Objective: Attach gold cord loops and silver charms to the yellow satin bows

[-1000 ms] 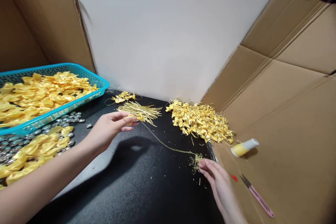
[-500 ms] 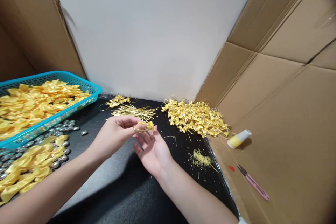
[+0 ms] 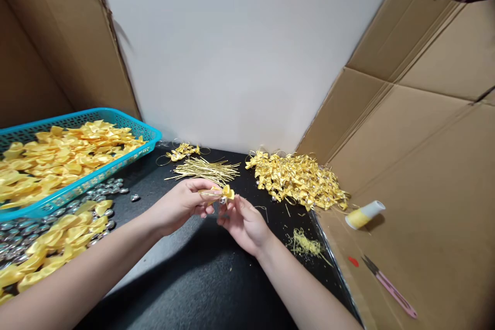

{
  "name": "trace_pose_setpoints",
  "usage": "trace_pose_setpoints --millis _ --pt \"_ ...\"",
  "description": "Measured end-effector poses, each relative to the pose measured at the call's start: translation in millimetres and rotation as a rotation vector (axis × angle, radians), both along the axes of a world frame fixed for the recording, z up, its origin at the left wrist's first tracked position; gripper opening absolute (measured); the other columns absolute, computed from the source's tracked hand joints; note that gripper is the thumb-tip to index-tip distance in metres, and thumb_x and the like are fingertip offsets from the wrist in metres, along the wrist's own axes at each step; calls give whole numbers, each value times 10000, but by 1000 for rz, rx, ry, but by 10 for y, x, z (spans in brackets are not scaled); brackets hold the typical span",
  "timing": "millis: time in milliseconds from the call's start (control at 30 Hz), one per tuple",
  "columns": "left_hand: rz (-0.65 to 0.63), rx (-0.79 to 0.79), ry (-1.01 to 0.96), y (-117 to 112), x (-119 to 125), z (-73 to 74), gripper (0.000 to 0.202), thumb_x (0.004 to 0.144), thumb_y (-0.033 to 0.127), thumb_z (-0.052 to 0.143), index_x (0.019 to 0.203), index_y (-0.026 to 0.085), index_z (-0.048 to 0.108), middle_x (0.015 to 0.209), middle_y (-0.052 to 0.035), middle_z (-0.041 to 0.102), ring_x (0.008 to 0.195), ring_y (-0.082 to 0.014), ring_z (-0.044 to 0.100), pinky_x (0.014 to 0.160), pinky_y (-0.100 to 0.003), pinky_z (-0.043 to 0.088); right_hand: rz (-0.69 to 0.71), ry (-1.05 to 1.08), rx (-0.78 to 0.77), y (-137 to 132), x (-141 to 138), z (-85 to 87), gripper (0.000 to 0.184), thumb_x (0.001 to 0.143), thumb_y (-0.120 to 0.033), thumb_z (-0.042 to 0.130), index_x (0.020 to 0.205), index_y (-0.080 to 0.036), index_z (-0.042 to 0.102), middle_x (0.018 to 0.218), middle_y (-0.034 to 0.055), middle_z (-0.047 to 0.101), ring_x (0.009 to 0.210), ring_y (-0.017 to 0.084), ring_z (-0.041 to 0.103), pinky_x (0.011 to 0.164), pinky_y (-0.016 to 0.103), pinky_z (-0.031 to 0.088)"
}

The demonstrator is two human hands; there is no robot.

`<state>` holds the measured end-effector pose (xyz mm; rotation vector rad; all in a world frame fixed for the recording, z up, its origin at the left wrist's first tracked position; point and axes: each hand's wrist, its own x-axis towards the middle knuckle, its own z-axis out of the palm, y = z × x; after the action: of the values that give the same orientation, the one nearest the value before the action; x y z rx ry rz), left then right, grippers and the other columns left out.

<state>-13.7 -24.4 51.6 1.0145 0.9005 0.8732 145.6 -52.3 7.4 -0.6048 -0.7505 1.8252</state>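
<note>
Between the thumb and fingers of my left hand [image 3: 187, 201] is a small yellow ribbon bow [image 3: 229, 192], with a silver bell [image 3: 223, 199] at its middle and a gold tie running back along the fingers. My right hand [image 3: 247, 223] is closed, its thumb and fingertips drawn together just below and right of the bow. Whatever those fingertips pinch, if anything, is too small to make out. Behind the hands lies a bundle of gold twist ties [image 3: 209, 169] on the black tabletop [image 3: 185, 278].
A blue basket [image 3: 154, 136] of yellow bows stands left, with silver bells [image 3: 19, 237] and loose bows [image 3: 58, 242] before it. Finished-looking bows [image 3: 297, 178] are heaped back right. Thread scraps [image 3: 305, 243], a yellow thread spool [image 3: 365, 215] and pink thread snips [image 3: 390, 286] lie right.
My right hand has turned and closed from spread fingers, drawing up to the bow. The bow has tilted so its bell shows. The whole view has shifted slightly.
</note>
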Motion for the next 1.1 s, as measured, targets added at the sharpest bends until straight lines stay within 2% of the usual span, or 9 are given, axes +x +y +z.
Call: trace_pose_setpoints --millis 167,300,433,633,700,800,933,1033,1100 --pt "-89 3 12 -10 14 -32 221 614 336 822 645 162 689 545 14 604 435 -61 478 405 -159 353 23 -79 60 -9 77 -15 399 665 -535 791 666 -177 616 708 -32 553 641 82 497 663 223 423" --pt "-201 -43 -27 -46 34 -58 307 543 378 863 613 151 668 511 28 582 407 -52 466 389 -151 343 16 -112 157 51 115 -64 412 697 -548 764 657 -175 596 719 -31 536 650 84 482 658 221 419" --pt "-295 -114 -49 -93 65 -116 366 494 394 890 606 142 649 551 6 626 393 -55 490 391 -155 352 70 -172 179 106 88 -107 458 666 -594 761 637 -177 573 640 -39 496 573 85 430 553 218 388" --pt "-283 -174 -15 -122 84 -240 345 525 372 874 612 143 630 579 11 607 469 -67 493 439 -164 346 19 -183 28 139 10 -200 436 593 -529 831 583 -165 590 520 -61 481 467 67 392 436 194 324" --pt "-272 -169 9 -125 98 -271 324 535 358 858 612 141 630 555 22 568 491 -69 463 451 -167 315 -33 -184 -71 160 -17 -244 370 633 -436 838 583 -148 611 501 -53 503 455 65 416 438 187 332" --pt "-256 -152 25 -139 132 -297 292 560 335 820 574 134 610 516 41 514 460 -44 317 445 -176 205 -114 -162 -194 259 33 -240 255 775 -307 749 630 -142 619 554 -23 576 511 84 527 514 196 415" --pt "-229 -153 36 -172 161 -302 242 596 315 766 568 140 601 531 37 545 455 -43 242 461 -200 154 -232 -91 -250 489 423 39 263 935 -222 538 675 -180 545 582 -29 587 553 104 586 606 249 494" --pt "-211 -169 44 -184 165 -294 228 590 298 746 553 148 579 515 45 540 450 -45 216 462 -211 132 -377 -28 -201 575 830 383 319 1000 -201 402 695 -200 495 466 -96 416 416 61 436 559 186 458" --pt "-200 -182 52 -184 169 -288 222 581 289 736 547 152 565 519 42 554 449 -46 211 461 -216 116 -518 4 -91 549 1037 592 307 1012 -206 384 726 -197 496 450 -114 333 370 50 324 511 158 414"
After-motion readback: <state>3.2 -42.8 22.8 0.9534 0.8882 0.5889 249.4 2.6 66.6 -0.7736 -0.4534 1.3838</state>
